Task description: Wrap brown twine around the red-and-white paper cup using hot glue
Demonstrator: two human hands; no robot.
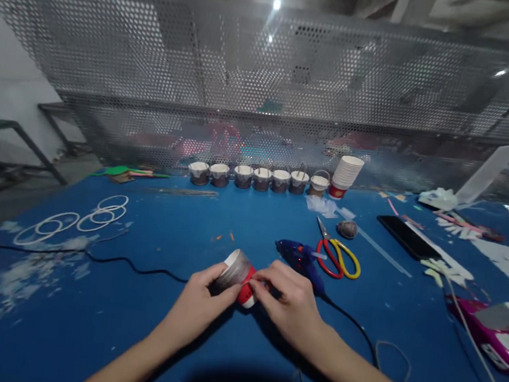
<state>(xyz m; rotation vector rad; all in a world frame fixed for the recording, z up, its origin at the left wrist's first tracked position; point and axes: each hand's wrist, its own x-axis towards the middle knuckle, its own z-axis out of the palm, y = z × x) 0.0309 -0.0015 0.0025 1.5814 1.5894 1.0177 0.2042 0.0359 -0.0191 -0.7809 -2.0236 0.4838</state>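
A red and white paper cup (248, 296) lies tilted in my left hand (203, 295), its open rim toward the upper left. Grey cord-like wrapping (237, 270) covers the part near the rim, while red print shows toward the base. My left fingers and thumb are closed around the cup. At its red side, my right hand (286, 293) pinches with thumb and forefinger; what lies between the fingertips is too small to make out. Just beyond my right hand lies a blue glue gun (296, 254), beside scissors (337, 259) with red and yellow handles.
Several grey-wrapped cups (262, 181) line the back edge, beside a stack of paper cups (347, 174). White rings (102, 216) lie at left. A ball of cord (347, 228), a black phone (408, 238) and a magenta tool (495, 341) are at right. A black cable (135, 268) crosses the table.
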